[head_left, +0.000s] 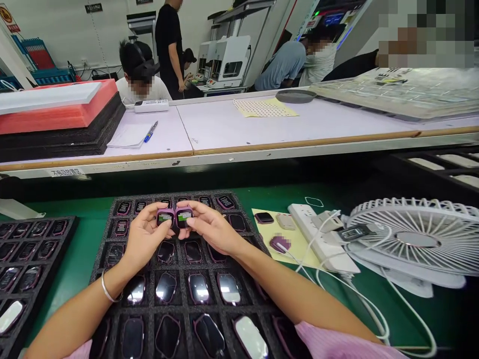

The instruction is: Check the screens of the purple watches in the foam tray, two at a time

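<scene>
Side by side over the foam tray (147, 310), I hold two small purple watch bodies with lit screens. My left hand (151, 232) grips the left smartwatch (165, 217) by its edges, thumb at its lower side. In my right hand (207, 224) is the right smartwatch (183, 216), with the thumb on its screen's lower corner. Both displays show a green band. Below them, the black tray holds rows of similar watches in square pockets; some in the far rows show lit text, and nearer ones (198, 288) have dark, reflective screens.
A second foam tray (37, 259) of watches lies at the left. To the right are a yellow sheet (299, 252) with small devices, a white power strip (318, 234), loose cables and a white fan (404, 239). A raised shelf (217, 129) crosses behind; several people are beyond it.
</scene>
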`<state>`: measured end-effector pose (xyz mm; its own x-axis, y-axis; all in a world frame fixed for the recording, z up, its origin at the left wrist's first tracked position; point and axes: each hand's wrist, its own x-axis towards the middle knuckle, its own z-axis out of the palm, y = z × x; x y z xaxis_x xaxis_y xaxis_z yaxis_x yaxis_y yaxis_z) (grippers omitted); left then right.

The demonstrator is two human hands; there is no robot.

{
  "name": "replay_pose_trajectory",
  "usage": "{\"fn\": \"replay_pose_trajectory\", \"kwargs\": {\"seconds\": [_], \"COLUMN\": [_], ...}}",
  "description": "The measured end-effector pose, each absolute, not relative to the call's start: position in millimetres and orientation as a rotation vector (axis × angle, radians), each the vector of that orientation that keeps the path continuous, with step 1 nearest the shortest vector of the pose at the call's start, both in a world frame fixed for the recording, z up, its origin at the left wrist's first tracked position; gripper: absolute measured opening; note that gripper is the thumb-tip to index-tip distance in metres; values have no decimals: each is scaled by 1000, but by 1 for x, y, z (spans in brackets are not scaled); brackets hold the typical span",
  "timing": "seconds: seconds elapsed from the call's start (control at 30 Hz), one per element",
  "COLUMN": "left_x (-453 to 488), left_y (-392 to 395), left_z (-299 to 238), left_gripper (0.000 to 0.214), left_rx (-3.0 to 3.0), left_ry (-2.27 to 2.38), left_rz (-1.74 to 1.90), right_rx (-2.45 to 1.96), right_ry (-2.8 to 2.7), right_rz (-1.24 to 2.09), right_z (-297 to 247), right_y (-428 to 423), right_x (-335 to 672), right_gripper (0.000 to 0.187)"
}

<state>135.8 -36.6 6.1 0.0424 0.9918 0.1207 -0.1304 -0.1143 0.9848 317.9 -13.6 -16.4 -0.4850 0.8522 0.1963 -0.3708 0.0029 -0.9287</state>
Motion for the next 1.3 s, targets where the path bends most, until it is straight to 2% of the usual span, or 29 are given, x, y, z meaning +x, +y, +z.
{"fn": "replay_pose_trajectory", "kwargs": {"seconds": [0.27,0.47,0.67,1.3], "left_x": [134,133,131,131], "left_y": [-41,-41,-42,-40], "left_z": [5,4,2,2], "left_gripper": [39,37,34,38], "left_rx": [1235,1252,1250,1132], "left_ry": [998,1028,1006,1064], "left_rz": [1263,1225,1218,1182], "right_rx": [-564,-617,-590,-596], "right_ry": [-1342,-1336,-1364,-1216], "right_rz": [1625,1609,1600,1760], "right_z": [-18,-17,-18,-21], "right_y": [-14,-15,-15,-15], "right_x": [320,319,320,320], "right_gripper": [41,34,35,39]}}
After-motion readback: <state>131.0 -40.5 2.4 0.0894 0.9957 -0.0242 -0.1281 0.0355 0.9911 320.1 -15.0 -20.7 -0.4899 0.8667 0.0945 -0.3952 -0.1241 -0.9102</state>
